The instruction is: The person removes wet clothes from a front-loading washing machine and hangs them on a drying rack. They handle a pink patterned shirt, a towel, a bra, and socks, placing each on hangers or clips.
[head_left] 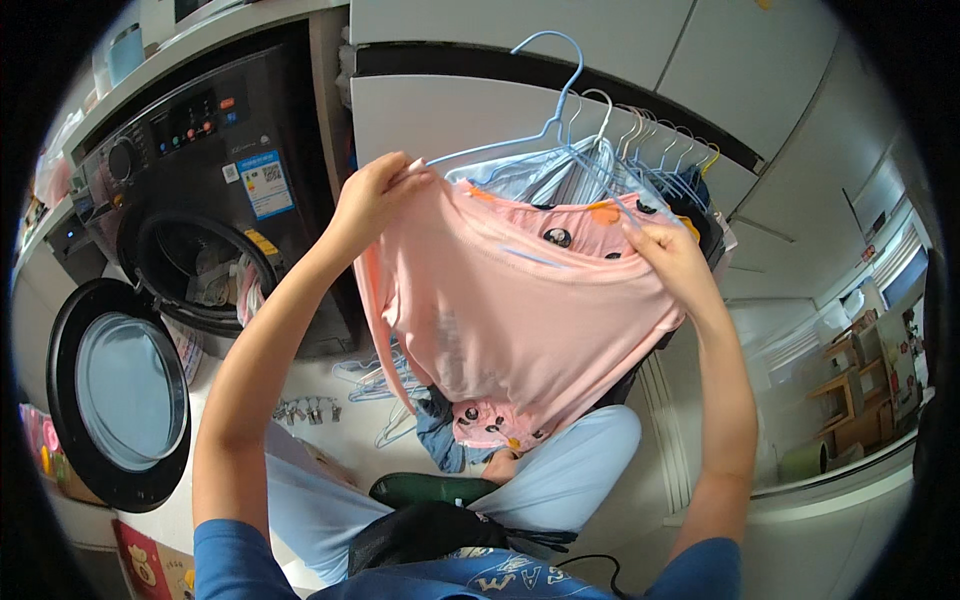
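A pink garment [517, 315] with its printed side turned inward spreads between my two hands. A blue wire hanger [517, 140] runs behind its neckline, and its hook rises above the cloth. My left hand [386, 196] pinches the garment and the hanger's end at one shoulder. At the other shoulder, my right hand [664, 251] grips the fabric near the neckline, with the hanger's other arm close by. The lower part of the hanger is mostly hidden by the cloth. Below hangs a patterned pink piece [495, 426] above blue fabric [439, 431] by my legs.
A front-loading washing machine [225, 165] stands at left, its round door [124, 397] swung wide and laundry [249, 289] inside. Loose hangers [379, 382] and metal clips [311, 410] lie on the floor. Several hung clothes [679, 202] line the cabinet front [465, 112] behind the garment.
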Demonstrator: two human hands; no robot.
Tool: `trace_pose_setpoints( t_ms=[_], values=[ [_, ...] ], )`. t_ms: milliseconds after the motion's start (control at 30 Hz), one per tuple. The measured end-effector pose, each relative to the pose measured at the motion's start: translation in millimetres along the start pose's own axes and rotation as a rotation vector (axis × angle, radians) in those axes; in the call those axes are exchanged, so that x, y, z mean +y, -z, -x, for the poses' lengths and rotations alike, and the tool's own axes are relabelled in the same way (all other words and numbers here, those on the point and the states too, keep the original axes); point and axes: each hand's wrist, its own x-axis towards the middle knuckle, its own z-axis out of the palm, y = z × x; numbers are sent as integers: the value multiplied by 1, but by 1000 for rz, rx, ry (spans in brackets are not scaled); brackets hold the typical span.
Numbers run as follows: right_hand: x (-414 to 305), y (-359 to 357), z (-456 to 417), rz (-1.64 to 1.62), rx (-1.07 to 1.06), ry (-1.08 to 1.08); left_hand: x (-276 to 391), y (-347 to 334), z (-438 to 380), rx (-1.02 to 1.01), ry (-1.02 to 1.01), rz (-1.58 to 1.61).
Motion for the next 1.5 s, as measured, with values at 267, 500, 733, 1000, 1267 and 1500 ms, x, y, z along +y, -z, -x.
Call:
trace_pose_setpoints(
  t_ms=[267,500,733,1000,1267,1500],
  values=[
    [57,-8,-66,-175,25,-173,-45,-53,-59,-44,91,-41],
    [84,-13,-93,-265,-165,-121,-62,-66,-49,-95,40,-350],
    [54,-67,-47,307,431,207,-78,-52,77,304,-310,-196],
    [-98,-293,-23,-280,-363,390,107,-36,265,-272,-192,1609],
    [-164,-525,-100,-234,-562,640,21,16,262,-399,-373,1661],
    [-156,-636,-173,756,-238,896,-26,59,258,-477,-553,1671]
  ],
)
